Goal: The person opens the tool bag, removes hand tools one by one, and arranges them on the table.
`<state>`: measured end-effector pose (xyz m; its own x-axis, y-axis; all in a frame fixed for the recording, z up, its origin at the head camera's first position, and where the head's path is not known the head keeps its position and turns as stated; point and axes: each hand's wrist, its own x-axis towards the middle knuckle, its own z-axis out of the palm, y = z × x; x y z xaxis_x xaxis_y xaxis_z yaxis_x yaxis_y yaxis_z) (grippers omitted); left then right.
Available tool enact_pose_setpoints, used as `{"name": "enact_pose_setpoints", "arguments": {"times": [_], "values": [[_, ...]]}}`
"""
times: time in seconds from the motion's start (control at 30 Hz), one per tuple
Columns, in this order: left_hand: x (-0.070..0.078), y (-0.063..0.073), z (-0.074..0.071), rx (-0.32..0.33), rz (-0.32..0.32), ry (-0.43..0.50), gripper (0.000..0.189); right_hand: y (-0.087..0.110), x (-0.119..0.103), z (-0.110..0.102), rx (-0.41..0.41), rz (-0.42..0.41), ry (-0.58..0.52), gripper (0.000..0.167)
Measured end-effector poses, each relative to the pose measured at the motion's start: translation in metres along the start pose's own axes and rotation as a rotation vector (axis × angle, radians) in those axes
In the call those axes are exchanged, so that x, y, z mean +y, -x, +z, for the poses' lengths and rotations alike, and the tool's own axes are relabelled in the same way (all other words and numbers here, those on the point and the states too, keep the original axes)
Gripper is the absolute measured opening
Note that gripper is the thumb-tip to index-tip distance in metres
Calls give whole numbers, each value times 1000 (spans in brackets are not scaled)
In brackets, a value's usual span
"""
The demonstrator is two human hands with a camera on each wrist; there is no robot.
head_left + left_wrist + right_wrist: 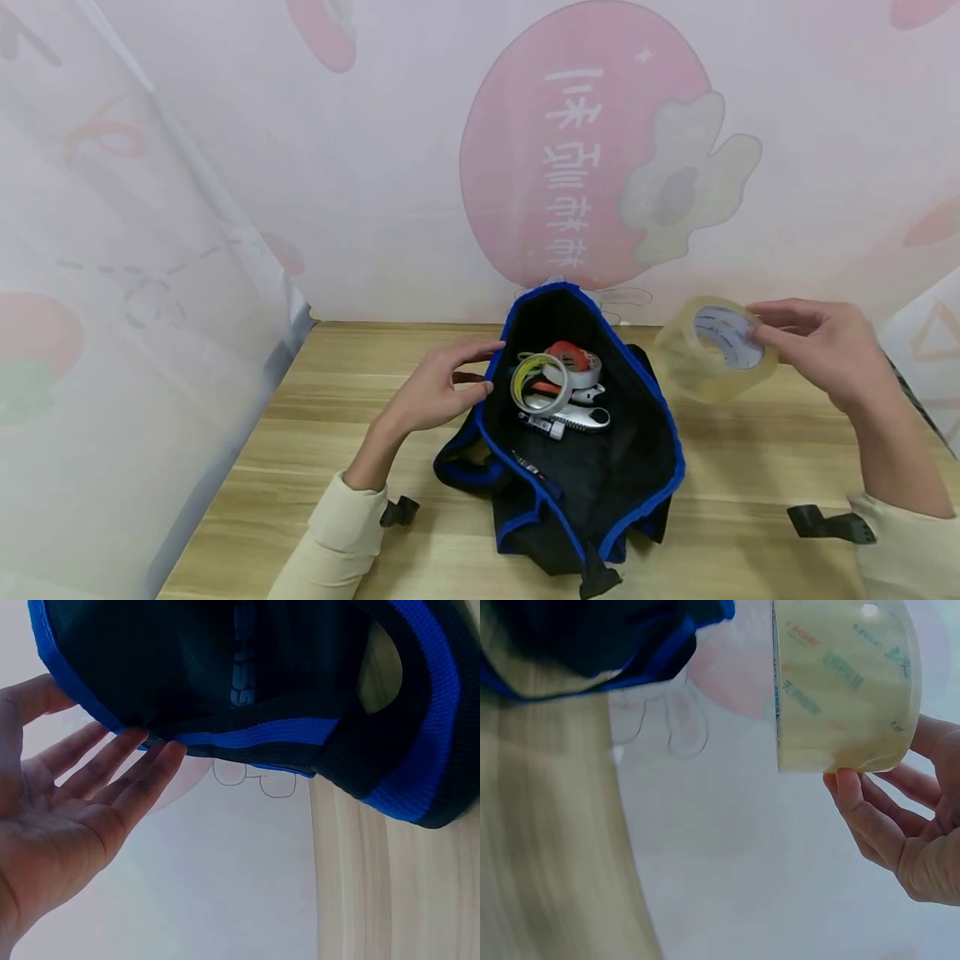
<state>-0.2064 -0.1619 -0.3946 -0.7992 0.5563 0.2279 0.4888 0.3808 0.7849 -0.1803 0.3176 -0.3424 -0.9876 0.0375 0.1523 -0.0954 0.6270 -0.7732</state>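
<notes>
In the head view a black tool bag (pixel 600 467) with blue trim stands wide-mouthed on the table. Inside lie a small tape roll with a yellow inner ring (pixel 517 387), an orange-and-white tape roll (pixel 588 367), a silver utility knife (pixel 588 417) and a pen-like item (pixel 536 471). My left hand (pixel 438 387) touches the bag's left rim, its fingers fairly straight against the edge in the left wrist view. To the right of the bag, my right hand (pixel 825 346) grips a large roll of clear packing tape (pixel 720 383) by its side, raised above the table.
The wooden table (pixel 337 408) meets a pale printed backdrop (pixel 375 208) behind the bag. A black strap end (pixel 598 577) hangs at the bag's front. In the left wrist view a webbing handle (pixel 427 772) loops off the bag.
</notes>
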Motion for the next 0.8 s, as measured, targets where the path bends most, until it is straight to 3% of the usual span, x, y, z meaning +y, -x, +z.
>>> {"name": "enact_pose_setpoints", "arguments": {"times": [0.23, 0.8], "values": [[-2, 2, 1, -10, 16, 13, 57, -5, 26, -5, 47, 21, -20, 47], [-6, 2, 1, -13, 30, 6, 57, -21, 75, -14, -16, 146, -74, 52]]}}
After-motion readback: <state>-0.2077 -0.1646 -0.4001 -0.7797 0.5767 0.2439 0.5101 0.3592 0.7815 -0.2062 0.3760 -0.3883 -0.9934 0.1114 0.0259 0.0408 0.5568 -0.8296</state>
